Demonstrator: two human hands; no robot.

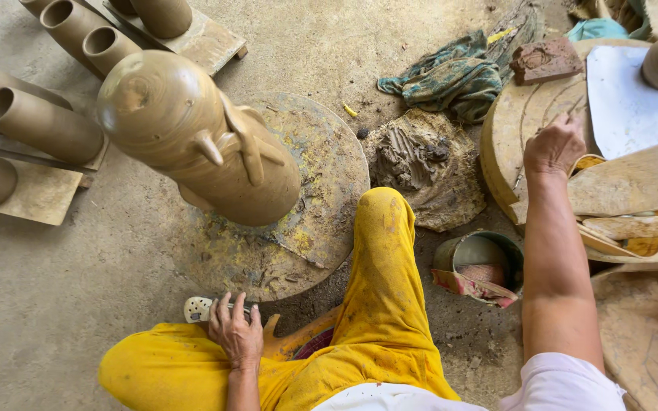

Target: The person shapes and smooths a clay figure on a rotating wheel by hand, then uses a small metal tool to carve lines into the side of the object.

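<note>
**Clay vessel shaped and standing on the wheel, still wet**

Clay, wet and olive-brown, is nearly everywhere in this view. A tall clay vessel [192,137] with a rounded top and small applied lugs and a strap-like handle on its side stands on the round turning disc [321,190], left of centre in the frame. Its body looks fully formed and the attachments are on; judging by the damp sheen, drying is what remains, and whether more trimming is due I cannot tell.

At the bottom centre, the left hand [235,335] rests on the knee of the yellow trousers [382,304], fingers curled loosely down, with a small white perforated object [197,308] just beside the fingertips; it is unclear whether the hand grips it. At the upper right, the right hand [554,144] reaches out to a round wooden board [519,114], fingers bent and close together over the board's surface; a thin stick-like tool may be pinched there, but it is too small to be sure.

Several plain clay cylinders [39,122] lie on boards at the upper left. A lump of worked clay [413,160] sits between disc and board, a green cloth [451,76] above it, and a small bucket [481,262] lies lower right beside the leg.
</note>
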